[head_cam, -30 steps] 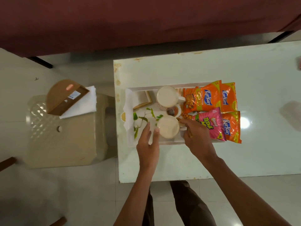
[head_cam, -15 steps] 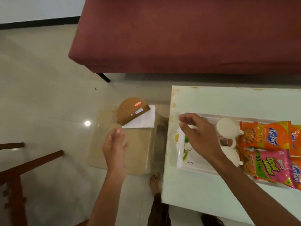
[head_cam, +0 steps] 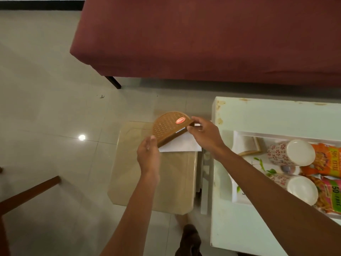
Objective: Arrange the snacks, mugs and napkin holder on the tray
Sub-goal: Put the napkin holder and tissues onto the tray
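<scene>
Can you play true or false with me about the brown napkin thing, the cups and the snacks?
1. The napkin holder is on the tray. False: it is on the beige stool beside the table.
2. The left hand and right hand both touch the napkin holder. True.
3. Two mugs are on the tray. True.
4. The snack packets lie on the floor. False: they are up on the table, beside the mugs.
</scene>
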### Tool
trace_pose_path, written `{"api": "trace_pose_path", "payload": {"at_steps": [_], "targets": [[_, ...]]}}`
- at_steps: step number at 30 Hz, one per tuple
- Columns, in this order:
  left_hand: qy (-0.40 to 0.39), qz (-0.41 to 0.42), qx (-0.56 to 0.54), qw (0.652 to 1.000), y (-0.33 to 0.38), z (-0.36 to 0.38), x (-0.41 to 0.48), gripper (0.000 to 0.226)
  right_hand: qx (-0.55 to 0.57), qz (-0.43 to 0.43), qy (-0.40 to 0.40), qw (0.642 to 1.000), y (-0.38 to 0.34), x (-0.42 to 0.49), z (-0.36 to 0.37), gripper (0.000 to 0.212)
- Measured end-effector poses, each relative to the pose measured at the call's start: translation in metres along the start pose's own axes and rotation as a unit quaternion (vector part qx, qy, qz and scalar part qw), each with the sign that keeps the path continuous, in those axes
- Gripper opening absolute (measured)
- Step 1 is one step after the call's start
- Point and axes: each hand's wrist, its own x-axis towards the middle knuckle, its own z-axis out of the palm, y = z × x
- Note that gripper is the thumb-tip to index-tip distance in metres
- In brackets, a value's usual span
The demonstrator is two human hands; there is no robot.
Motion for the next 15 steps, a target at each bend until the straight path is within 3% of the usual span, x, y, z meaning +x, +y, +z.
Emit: {"api": "trace_pose_path", "payload": {"at_steps": [9, 15], "targets": [[-0.012, 0.009, -0.040, 0.999, 0.008, -0.011, -0.002, 0.025, 0.037, 0.007, 0.061, 0.997, -0.006, -0.015, 0.002, 0.022], [-0.066, 0.035, -0.073, 0.995, 0.016, -0.015, -0.005, 0.037, 0.088, -0.004, 0.107, 0.990, -0.008, -0.050, -0.027, 0.023]]}}
